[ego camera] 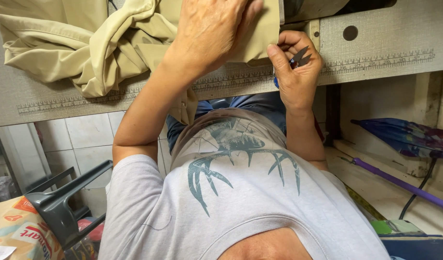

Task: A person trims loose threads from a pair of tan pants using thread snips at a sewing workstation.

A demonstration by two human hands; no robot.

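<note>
Bottom centre: person's grey antler-print shirt point(240, 192). Above it, right hand point(296, 67) is gripping small thread snips point(298, 58), fingers curled round them. Upper centre, left hand point(211, 33) is pressing flat, fingers spread, on tan fabric point(86, 43) bunched upper left on grey sewing table point(375, 48) w/ ruler edge. Looks like trimming threads; a steady, taut edge is needed.

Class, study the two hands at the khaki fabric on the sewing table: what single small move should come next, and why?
Probably bring the thread snips in the right hand up to the edge of the khaki fabric and clip there. The left hand presses the fabric flat on the table, and the snips' blades point at that edge beside the right thumb.
</note>
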